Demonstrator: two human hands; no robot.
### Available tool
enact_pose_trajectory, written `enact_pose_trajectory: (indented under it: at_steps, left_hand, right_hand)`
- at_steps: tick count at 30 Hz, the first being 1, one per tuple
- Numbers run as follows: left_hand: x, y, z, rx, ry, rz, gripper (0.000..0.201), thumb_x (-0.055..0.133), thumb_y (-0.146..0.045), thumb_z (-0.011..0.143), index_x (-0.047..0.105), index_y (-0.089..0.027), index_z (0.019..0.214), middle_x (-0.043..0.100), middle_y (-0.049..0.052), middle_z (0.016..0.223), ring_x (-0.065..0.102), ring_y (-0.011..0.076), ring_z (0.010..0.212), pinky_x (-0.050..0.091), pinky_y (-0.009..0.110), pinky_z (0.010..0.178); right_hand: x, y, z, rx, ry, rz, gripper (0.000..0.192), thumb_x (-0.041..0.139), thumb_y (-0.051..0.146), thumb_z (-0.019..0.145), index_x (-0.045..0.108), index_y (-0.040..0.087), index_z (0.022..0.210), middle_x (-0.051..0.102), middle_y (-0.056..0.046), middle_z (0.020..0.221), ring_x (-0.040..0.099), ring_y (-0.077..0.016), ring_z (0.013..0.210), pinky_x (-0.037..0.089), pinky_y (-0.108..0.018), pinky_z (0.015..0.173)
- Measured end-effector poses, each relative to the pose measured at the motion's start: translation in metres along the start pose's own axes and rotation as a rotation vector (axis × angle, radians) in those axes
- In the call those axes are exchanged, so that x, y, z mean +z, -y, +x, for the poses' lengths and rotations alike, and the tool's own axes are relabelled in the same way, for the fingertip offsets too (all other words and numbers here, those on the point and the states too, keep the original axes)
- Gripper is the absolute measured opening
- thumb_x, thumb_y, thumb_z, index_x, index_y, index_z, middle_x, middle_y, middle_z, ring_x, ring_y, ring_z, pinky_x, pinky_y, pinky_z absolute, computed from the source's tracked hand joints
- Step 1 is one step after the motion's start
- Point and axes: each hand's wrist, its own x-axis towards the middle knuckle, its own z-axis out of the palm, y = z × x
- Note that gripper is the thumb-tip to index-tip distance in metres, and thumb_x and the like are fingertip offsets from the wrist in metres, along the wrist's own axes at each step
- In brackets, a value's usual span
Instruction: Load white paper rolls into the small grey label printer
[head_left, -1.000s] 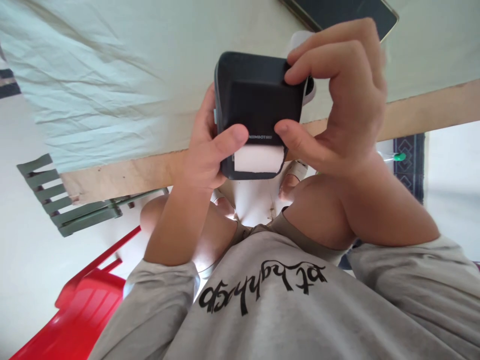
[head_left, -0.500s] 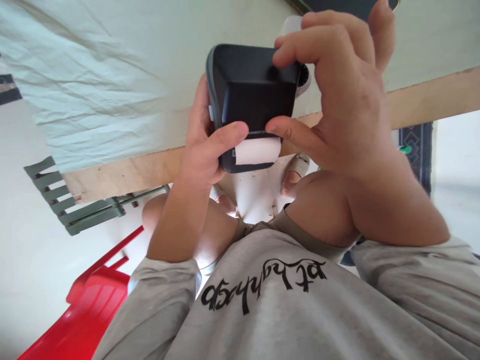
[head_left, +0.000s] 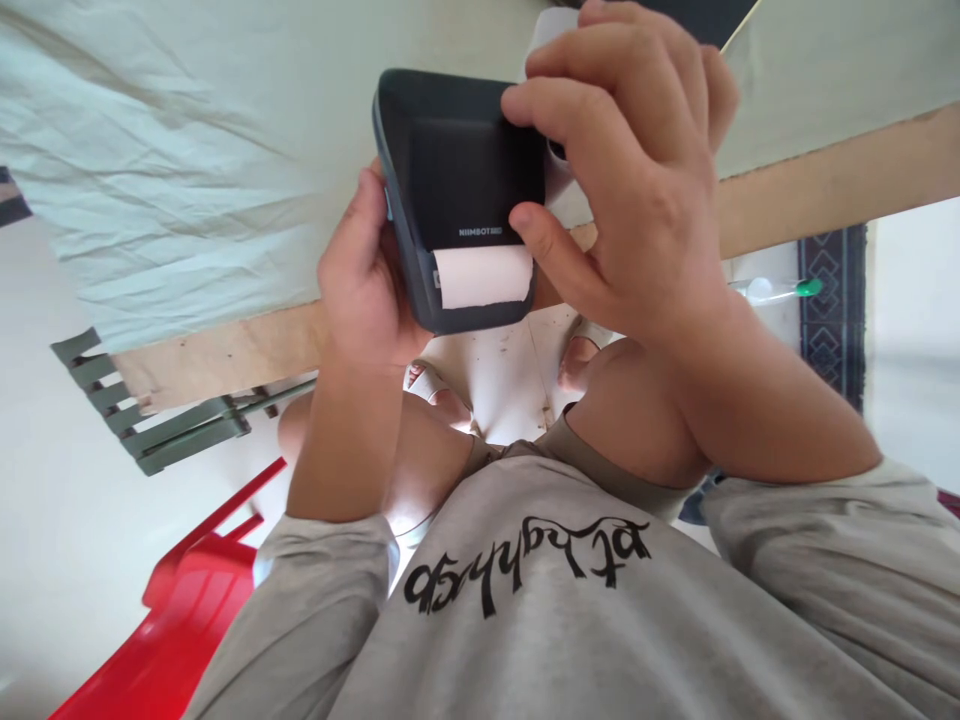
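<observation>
Two hands hold a dark label printer (head_left: 465,170) above the counter (head_left: 225,150) edge. Left hand (head_left: 364,280) grips its left side from behind; right hand (head_left: 630,190) pinches its right side, thumb beside the white paper (head_left: 484,276).

The label printer (head_left: 465,170) is a dark, rounded box, held tilted above the tabletop edge. A white paper strip (head_left: 484,276) protrudes from its slot.

Bright, soft daylight, perhaps from the right, where the floor (head_left: 911,330) washes out. Shadows are faint. The right hand (head_left: 637,170) is slightly blurred; edges bend.
</observation>
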Motion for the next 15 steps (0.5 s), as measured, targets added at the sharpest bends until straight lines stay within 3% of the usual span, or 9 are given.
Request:
enact_pose_trajectory:
  at_steps: [5, 10, 15]
  left_hand:
    - [0.0021, -0.001, -0.0027, 0.005, 0.042, 0.047, 0.043, 0.016, -0.033, 0.095, 0.056, -0.015, 0.091, 0.064, 0.005, 0.105, 0.046, 0.0209, 0.126, 0.039, 0.044, 0.108]
    - [-0.0021, 0.0004, -0.0018, 0.005, -0.005, 0.074, 0.036, 0.024, -0.035, 0.094, 0.055, -0.018, 0.095, 0.066, 0.005, 0.1, 0.047, 0.0195, 0.125, 0.04, 0.041, 0.106]
    - [-0.0066, 0.0036, 0.0008, 0.042, 0.0, 0.086, 0.034, 0.026, -0.035, 0.094, 0.057, -0.02, 0.092, 0.068, 0.003, 0.097, 0.06, 0.0167, 0.104, 0.048, 0.031, 0.092]
  right_hand:
    - [-0.001, -0.0004, 0.0018, 0.0, 0.031, 0.0, 0.043, 0.035, 0.048, 0.082, 0.044, 0.027, 0.119, 0.05, 0.008, 0.122, 0.041, -0.0142, 0.127, 0.035, -0.038, 0.101]
    - [-0.0027, -0.001, 0.0031, -0.006, 0.082, -0.01, 0.045, 0.033, 0.049, 0.083, 0.043, 0.027, 0.12, 0.049, 0.008, 0.123, 0.04, -0.0137, 0.128, 0.034, -0.036, 0.103]
    - [-0.0025, 0.0005, 0.0025, 0.019, 0.057, 0.07, 0.045, 0.039, 0.046, 0.08, 0.046, 0.024, 0.119, 0.05, 0.007, 0.123, 0.041, -0.0111, 0.127, 0.032, -0.031, 0.11]
